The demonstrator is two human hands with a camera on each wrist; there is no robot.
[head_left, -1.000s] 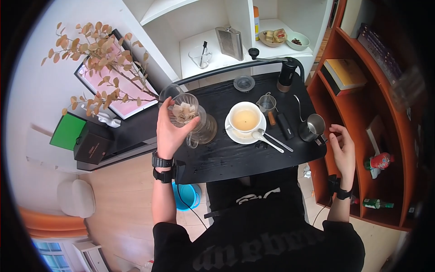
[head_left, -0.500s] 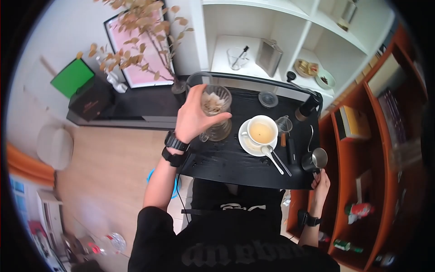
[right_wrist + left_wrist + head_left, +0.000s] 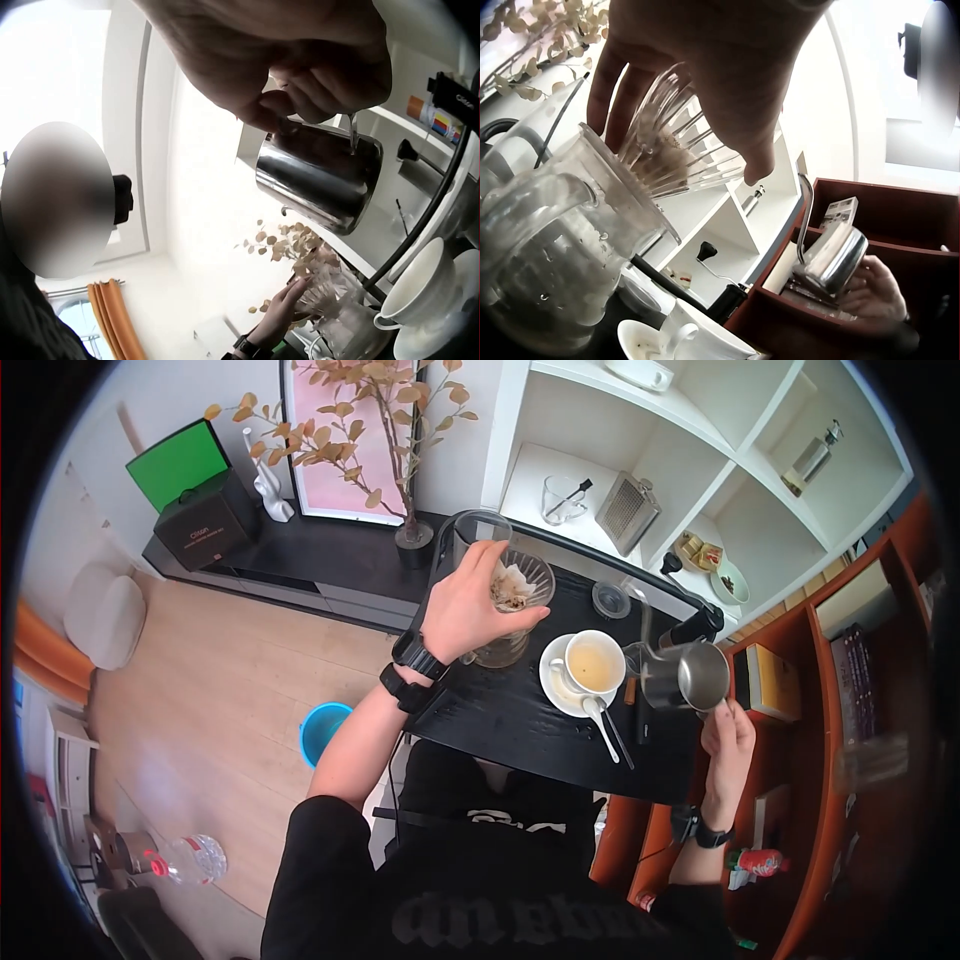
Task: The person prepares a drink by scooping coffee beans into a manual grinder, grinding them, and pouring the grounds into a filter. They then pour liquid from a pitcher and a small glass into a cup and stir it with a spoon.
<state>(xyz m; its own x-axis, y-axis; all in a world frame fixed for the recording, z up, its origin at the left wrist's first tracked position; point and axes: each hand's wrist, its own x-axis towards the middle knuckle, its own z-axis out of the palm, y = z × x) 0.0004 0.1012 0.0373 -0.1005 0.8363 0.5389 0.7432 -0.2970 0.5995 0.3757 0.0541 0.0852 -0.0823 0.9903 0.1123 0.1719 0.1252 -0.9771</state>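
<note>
My left hand (image 3: 462, 612) grips a ribbed clear glass coffee dripper (image 3: 541, 588), thumb on one side and fingers on the other. Inside it sits a paper filter with brown grounds. Below stands a glass coffee server (image 3: 544, 262), its wall wet with droplets in the left wrist view. On the right, my right hand (image 3: 729, 742) holds a steel gooseneck kettle (image 3: 672, 678) by its handle, raised above the table's right side. Its thin spout points toward the back of the table. A white cup (image 3: 594, 662) of pale brown liquid stands on a saucer (image 3: 551, 696) between the hands.
A spoon (image 3: 600, 730) and a thin stirrer lie at the saucer. A black hand grinder (image 3: 697, 626) and a round glass lid (image 3: 610, 600) are at the back. Brown shelves (image 3: 770, 700) border the right, white shelves the back. A blue bucket (image 3: 322, 732) stands on the floor at left.
My right hand reached the kettle's handle, gripped it and lifted the kettle from the table's right edge. The left hand stayed on the dripper. The head view has turned.
</note>
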